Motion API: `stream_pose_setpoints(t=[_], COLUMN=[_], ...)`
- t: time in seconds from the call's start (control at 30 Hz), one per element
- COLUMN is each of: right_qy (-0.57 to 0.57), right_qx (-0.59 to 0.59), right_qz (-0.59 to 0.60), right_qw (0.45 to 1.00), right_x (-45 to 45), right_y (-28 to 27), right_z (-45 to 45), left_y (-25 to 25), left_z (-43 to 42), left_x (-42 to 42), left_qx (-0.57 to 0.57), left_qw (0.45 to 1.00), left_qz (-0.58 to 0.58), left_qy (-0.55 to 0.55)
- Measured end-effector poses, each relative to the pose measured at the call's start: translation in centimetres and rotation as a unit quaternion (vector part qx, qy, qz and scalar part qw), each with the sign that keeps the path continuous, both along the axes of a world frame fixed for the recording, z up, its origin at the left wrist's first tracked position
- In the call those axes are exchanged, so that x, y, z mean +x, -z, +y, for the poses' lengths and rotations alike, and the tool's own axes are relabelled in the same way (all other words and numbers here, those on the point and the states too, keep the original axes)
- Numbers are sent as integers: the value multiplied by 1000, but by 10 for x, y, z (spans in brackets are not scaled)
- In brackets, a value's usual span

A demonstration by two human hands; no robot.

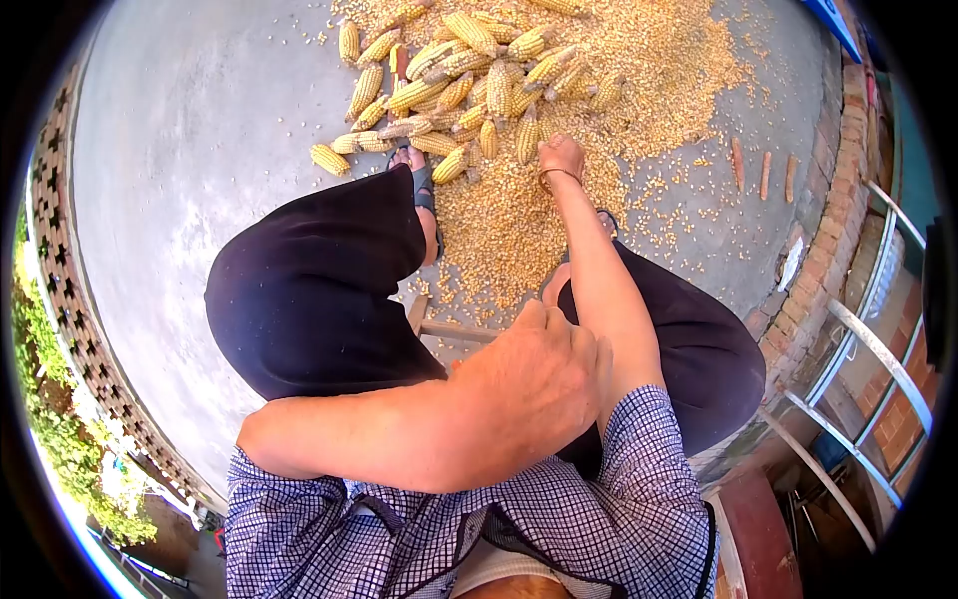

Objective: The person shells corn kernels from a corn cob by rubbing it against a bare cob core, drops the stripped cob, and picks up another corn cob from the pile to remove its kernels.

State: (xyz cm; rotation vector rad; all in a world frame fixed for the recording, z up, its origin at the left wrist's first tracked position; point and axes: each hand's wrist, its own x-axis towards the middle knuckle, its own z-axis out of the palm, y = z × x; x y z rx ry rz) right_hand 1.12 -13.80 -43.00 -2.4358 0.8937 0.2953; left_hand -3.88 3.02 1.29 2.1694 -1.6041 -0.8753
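My right hand (561,157) reaches forward to the lower edge of a pile of corn cobs (499,92). Its fingers are curled beside a yellow corn cob (527,137); whether they grip it or something else is hidden. A thin band circles that wrist. My left hand (534,379) is bent across my body, close above my right forearm. From above its fingers look closed, and their tips and anything in them are out of sight. Loose corn kernels (499,235) cover the ground between my feet and around the cobs.
Three bare reddish cobs (765,177) lie on the concrete floor at right. An orange-red piece (399,62) pokes out among the corn cobs. A wooden bar (459,330) shows between my legs. Brick edging (813,250) and metal rails (878,354) border the right side.
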Motion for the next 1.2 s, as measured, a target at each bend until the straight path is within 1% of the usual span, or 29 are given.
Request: stream_pose_setpoints(t=[0.07, 0.17, 0.27, 0.37, 0.4, 0.43, 0.47, 0.5, 0.6, 0.7, 0.73, 0.83, 0.87, 0.9, 0.97, 1.03, 1.07, 1.1, 1.13, 1.17, 1.2], right_qy=[56, 45, 104, 134, 168, 209, 249, 287, 220, 286, 297, 288, 281, 246, 166, 124, 68, 11, -35, -57, -80], right_qx=[38, 61, 157, 169, 201, 253, 304, 354, 353, 496, 482, 538, 542, 561, 597, 586, 578, 566, 551, 529, 507], right_qz=[9, 4, 46, -15, -20, -33, -46, -60, -14, -28, -36, -83, -77, -87, -113, -186, -199, -212, -211, -238, -264], right_qw=[998, 997, 981, 976, 965, 944, 918, 888, 909, 819, 823, 788, 788, 786, 776, 779, 789, 797, 807, 812, 816], right_x=[3, -4, -3, -6, -6, -4, -5, -6, -6, -11, -11, -9, -4, -1, 16, 30, 36, 43, 49, 50, 47], right_y=[-4, 29, 34, 21, 21, 5, -12, -17, -25, -45, -55, -85, -94, -109, -166, -241, -263, -285, -311, -336, -368], right_z=[1, -10, -9, 5, 9, 16, 21, 22, 25, 27, 29, 29, 26, 22, 16, 20, 10, -1, -9, -11, -10], left_y=[1, -4, -3, -3, -4, -4, -3, -2, -2, -2, -1, 5, 4, 5, 2, -9, -8, -4, 0, 2, 3], left_z=[0, 1, 1, 1, 1, 1, 1, 2, 2, 1, 1, 5, 7, 7, 6, 4, 8, 9, 12, 12, 8], left_x=[1, 7, 7, 7, 9, 10, 9, 9, 12, 13, 14, 20, 28, 32, 45, 58, 62, 68, 75, 79, 82], left_qx=[4, 16, 15, 14, 19, 25, 24, 23, 28, 33, 33, 8, -15, -55, -127, -187, -232, -307, -351, -392, -435], left_qw=[1000, 1000, 1000, 1000, 1000, 999, 1000, 1000, 1000, 999, 999, 999, 998, 993, 967, 919, 879, 833, 795, 756, 729], left_qz=[7, 16, 18, 19, 19, 19, 16, 12, -10, -18, -21, -47, -49, -54, -67, -62, -68, -83, -80, -73, 14], left_qy=[-3, 0, -8, -10, -6, -2, -1, -1, 9, 10, 9, -13, -27, -88, -212, -342, -410, -453, -488, -519, -528])
